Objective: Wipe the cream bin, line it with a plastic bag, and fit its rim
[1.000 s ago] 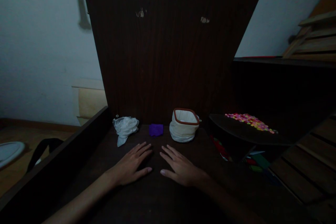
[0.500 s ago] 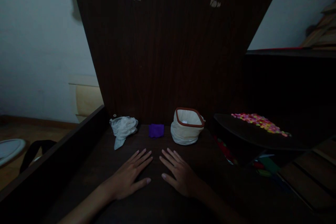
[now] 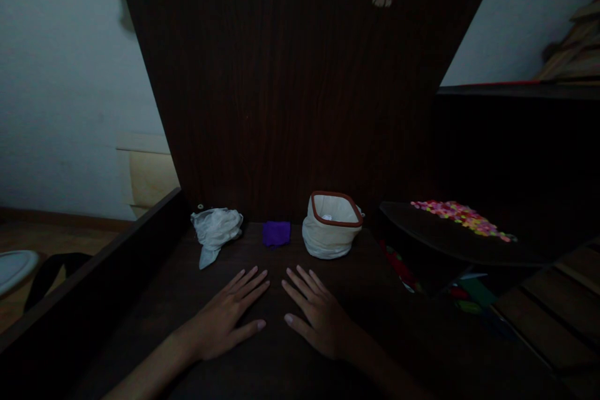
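My left hand [image 3: 228, 315] lies flat on the dark wooden surface [image 3: 276, 369], fingers spread and holding nothing. Opposite it, my right hand [image 3: 319, 315] rests flat in the same way, also with nothing in it. Beyond the left fingertips is a crumpled whitish plastic bag [image 3: 217, 230]. A small purple folded cloth or packet [image 3: 276, 234] lies between the bag and a cream fabric basket [image 3: 328, 241], which stands upright just past my right fingertips. The basket has a brown squared rim and something white inside that I cannot make out. Neither hand touches these things.
A tall dark wood panel [image 3: 290, 87] rises behind the objects, and a low side board [image 3: 94, 269] runs along the left. At the right, a dark shelf [image 3: 407, 225] bears a strip of pink and yellow flower-like pieces [image 3: 462, 217]. Colourful items [image 3: 478, 292] sit beneath it.
Both hands stay flat in the same place on the surface. The whole view has shifted very slightly, with the scene a little further left; no object has been moved.
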A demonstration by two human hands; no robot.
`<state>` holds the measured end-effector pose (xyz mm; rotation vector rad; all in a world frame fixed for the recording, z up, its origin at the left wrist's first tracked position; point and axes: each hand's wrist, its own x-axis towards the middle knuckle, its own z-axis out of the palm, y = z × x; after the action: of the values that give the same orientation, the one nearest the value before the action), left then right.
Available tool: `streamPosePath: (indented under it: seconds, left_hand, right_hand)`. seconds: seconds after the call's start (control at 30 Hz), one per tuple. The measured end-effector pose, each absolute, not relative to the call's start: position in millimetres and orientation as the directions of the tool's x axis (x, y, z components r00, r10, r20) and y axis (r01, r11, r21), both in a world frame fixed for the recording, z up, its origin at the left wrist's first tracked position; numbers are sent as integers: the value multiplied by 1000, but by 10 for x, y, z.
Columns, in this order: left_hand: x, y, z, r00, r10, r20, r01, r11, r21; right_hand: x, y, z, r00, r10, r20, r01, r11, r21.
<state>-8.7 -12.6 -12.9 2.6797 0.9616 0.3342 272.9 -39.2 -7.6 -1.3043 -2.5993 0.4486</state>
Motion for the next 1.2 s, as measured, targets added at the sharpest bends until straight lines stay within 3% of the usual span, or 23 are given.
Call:
streamPosePath:
  seconds: [0.47, 0.7, 1.2]
  left_hand:
    - [-91, -130, -92, 748, 659, 73, 601, -721, 345]
    - [-96, -127, -124, 755, 641, 137, 574, -748, 333]
    - [-97, -133, -100, 751, 648, 126, 581, -739, 342]
  right_hand:
    - [2740, -386, -84, -593, 804, 38, 745, 566, -353]
    - [2735, -393, -78, -589, 807, 39, 749, 563, -348]
    - [2737, -388, -90, -590, 806, 48, 745, 567, -351]
